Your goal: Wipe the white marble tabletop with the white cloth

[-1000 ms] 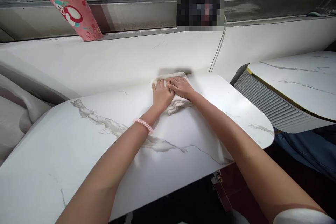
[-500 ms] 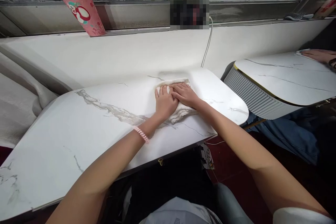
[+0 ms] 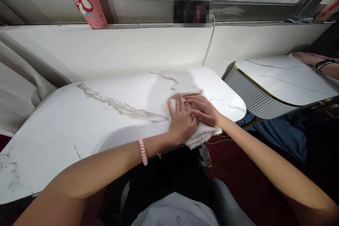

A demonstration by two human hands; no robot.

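a folded white terry cloth (image 3: 201, 135) lies at the front edge of the marble-patterned tabletop (image 3: 66, 116), its near folds overhanging; the left hand (image 3: 182, 123) rests flat on it, fingers straight and loosely spread, the right hand (image 3: 207, 111) overlapping with fingers extended, neither clenched; the cloth seems light, soft and limp, best held under flat palms or by its folds

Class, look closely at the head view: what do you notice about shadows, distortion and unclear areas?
Head view: a soft shadow lies on the white table beside the left forearm; head view: the pink cup leans, perhaps from lens distortion; head view: a pixelated block hides part of the window frame.
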